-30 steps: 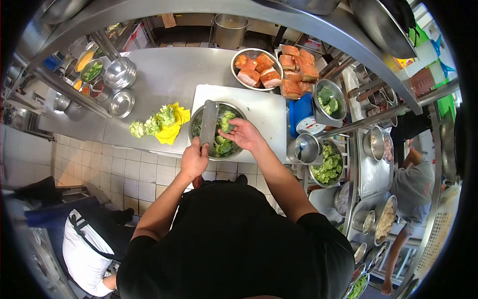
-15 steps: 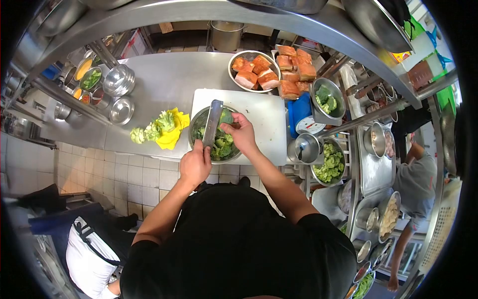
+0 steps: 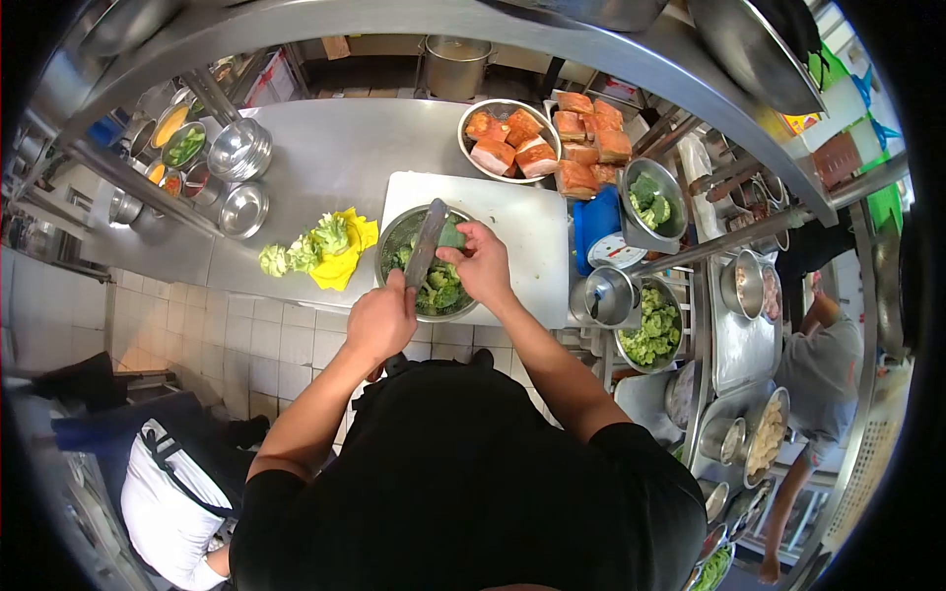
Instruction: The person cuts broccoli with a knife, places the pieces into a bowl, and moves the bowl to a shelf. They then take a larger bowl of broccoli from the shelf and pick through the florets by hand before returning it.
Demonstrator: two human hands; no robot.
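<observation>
My left hand (image 3: 382, 319) is closed around the handle of a broad-bladed knife (image 3: 425, 244), its blade pointing up and away from me. Pinched in the fingers of my right hand (image 3: 480, 268) is a piece of broccoli (image 3: 451, 235), with the blade right beside it. Both are above a metal colander bowl (image 3: 379, 258) that contains cut broccoli florets (image 3: 440, 292). The bowl rests at the left front of a white cutting board (image 3: 532, 236). The knife and my fingers partly hide what lies in the bowl.
Left of the board, broccoli stalks (image 3: 330, 233) lie on a yellow cloth (image 3: 347, 264). Behind are a bowl of meat chunks (image 3: 512, 126) and more stacked meat (image 3: 591, 138). A blue scale (image 3: 596, 222) stands right. An overhead rail (image 3: 394, 30) crosses above. Other people stand at both sides.
The knife has turned slightly, its blade leaning more to the right, and my left wrist has rotated with it. My right hand keeps the broccoli in nearly the same place.
</observation>
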